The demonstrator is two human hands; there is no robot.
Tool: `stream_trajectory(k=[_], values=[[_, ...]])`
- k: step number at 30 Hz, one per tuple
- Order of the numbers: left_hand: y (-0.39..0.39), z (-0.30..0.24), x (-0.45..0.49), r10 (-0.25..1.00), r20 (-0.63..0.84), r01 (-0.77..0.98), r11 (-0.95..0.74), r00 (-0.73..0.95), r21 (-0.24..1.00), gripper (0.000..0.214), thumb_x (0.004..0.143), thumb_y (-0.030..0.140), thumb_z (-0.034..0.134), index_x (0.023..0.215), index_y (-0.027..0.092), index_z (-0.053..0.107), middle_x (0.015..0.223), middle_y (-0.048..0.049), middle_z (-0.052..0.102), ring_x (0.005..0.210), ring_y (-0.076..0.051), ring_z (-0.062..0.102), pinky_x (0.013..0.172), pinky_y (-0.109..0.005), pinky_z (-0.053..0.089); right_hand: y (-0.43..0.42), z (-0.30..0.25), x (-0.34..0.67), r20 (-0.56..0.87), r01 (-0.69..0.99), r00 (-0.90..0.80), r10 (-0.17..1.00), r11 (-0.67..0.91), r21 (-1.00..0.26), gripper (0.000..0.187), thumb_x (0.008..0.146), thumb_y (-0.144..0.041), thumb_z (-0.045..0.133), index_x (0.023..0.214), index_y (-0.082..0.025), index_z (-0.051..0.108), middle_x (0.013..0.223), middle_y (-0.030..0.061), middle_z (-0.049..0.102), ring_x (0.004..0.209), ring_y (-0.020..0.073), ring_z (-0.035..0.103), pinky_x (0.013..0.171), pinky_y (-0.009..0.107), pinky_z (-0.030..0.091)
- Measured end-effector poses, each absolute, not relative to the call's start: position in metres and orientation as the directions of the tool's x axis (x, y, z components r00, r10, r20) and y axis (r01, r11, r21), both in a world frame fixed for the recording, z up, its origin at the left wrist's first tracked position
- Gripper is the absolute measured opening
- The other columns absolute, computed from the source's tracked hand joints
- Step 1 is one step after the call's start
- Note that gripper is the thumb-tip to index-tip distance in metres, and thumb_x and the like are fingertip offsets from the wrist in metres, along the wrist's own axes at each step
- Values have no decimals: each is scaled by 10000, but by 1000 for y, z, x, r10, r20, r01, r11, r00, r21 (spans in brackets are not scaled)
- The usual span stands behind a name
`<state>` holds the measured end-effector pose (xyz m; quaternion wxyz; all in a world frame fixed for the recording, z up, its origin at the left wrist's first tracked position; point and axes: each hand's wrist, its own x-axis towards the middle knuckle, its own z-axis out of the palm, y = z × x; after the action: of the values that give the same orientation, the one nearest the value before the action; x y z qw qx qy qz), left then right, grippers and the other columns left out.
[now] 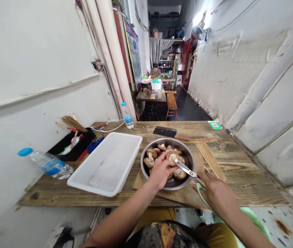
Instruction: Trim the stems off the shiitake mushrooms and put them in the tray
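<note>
Mushrooms (pixel 180 174) fill the middle of the action, brown caps crowded together inside a steel bowl (pixel 190 156), which sits on a wooden board (pixel 172 196) at the near side of the table (pixel 244 179). And here's the close work: the left hand (pixel 159 172) has one mushroom (pixel 172 157) pinched in its fingers, up at the top of the heap, pale stem side turned toward the right. In from that side come the scissors (pixel 187 169), their green handles gripped by the right hand (pixel 216 189), blade tips right at the stem! Whether those blades stand slightly apart or already meet, it's too fine to tell.

By the look of it, this is the trimming step, a stem being snipped over the bowl. What does the next move call for? A steady pinch on the cap, surely, the stem held squarely between the blades, and then a short, controlled squeeze of the handles. Left fingertips sit awfully near the steel, so they need to stay behind the cut. Over to the left, a white plastic container (pixel 129 166) rests beside the bowl; beyond the bowl lies a cleaver (pixel 165 131), flat on the wood.
</note>
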<state>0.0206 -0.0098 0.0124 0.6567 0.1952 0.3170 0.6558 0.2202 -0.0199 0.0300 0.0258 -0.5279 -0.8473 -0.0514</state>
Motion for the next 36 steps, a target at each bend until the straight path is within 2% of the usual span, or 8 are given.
stream_trajectory(k=[3,6,9,13,19,26,30,36], values=[[-7,7,20,976,-196,-728,68,-93,682,209,793,240,588,987,171,550,969,-62,606,873,-171,591,848,-462,490,-21,31,219,106,885,-465,879,459,77,299,865,-427,480,1072,-234,574,885,49,644,737,213,657,563,278,429],[-4,0,22,969,-216,-741,55,-123,669,158,809,251,578,933,172,517,943,-48,597,860,-159,588,831,-436,491,-21,34,215,96,881,-472,876,463,98,289,862,-429,487,1044,-228,585,836,39,630,743,220,650,559,284,414],[-3,-2,26,965,-201,-753,7,-167,658,169,810,247,575,948,172,513,969,-53,597,878,-151,582,818,-367,488,-21,37,210,81,880,-469,880,457,126,298,859,-434,494,1041,-219,595,821,42,623,725,221,643,546,285,394],[-2,-1,31,947,-212,-738,-36,-240,674,202,785,260,604,949,169,527,957,-45,604,864,-130,574,769,-273,473,-17,37,206,96,873,-478,873,460,160,317,831,-414,553,1063,-201,596,857,59,618,785,227,627,607,284,400],[-3,2,31,933,-240,-715,-25,-267,698,272,754,299,635,979,165,563,997,-58,611,863,-148,578,757,-290,477,-11,34,204,59,862,-495,867,481,156,288,853,-426,520,1012,-200,600,817,52,616,724,213,635,520,269,323],[-9,0,37,925,-257,-675,1,-280,738,232,757,312,637,922,151,609,940,-53,627,826,-127,578,709,-233,477,-13,35,200,-39,841,-501,864,497,212,290,881,-413,469,974,-173,601,742,73,642,615,246,649,447,280,193],[-9,-5,36,930,-278,-677,43,-242,735,256,769,310,629,967,149,602,1001,-73,629,872,-139,588,730,-244,482,-9,30,204,-75,831,-521,850,526,181,278,905,-368,434,966,-165,615,758,84,673,657,250,664,462,278,246],[-5,-9,25,934,-305,-719,82,-186,690,116,803,235,580,853,130,572,826,-46,615,750,-133,590,737,-324,511,-3,34,215,-82,856,-502,861,508,94,284,837,-456,523,918,-205,628,712,66,687,677,240,668,494,258,311]])
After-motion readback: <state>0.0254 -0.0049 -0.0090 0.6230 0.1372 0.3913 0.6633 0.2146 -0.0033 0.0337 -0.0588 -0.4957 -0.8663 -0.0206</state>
